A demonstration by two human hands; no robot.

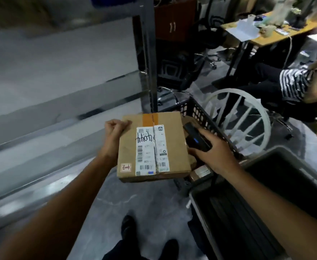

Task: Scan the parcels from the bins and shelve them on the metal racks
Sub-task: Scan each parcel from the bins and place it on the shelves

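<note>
Parcel (152, 145), a flat brown box, is held level at mid-frame in the head view, the only view given, above the floor and just left of a black crate (200, 113). Its far left corner is gripped by the left hand (114, 130), with the thumb on top and the fingers curled under. The right hand (210, 154) is closed round a dark scanner (196, 138) and is pressed against the box's right edge. The white label (152, 149) faces up, with its long side running near to far and barcodes along its near and left parts. The scanner lies just right of the label and is not aimed at it, so a scan is judged to need a turn of the right wrist leftward. The metal rack (146, 62) is seen to the left and ahead; its shelves (60, 102) are blurred and their contents cannot be told. The left hand is on the rack side, so shelving is judged a leftward, forward carry over open floor. The rack's upright post stands just beyond the box's far edge and should be cleared. To the right, room is taken by the crate, a grey bin (277, 152) and a seated person (296, 81). A smaller parcel (200, 172) is seen in the crate, under the right wrist.
</note>
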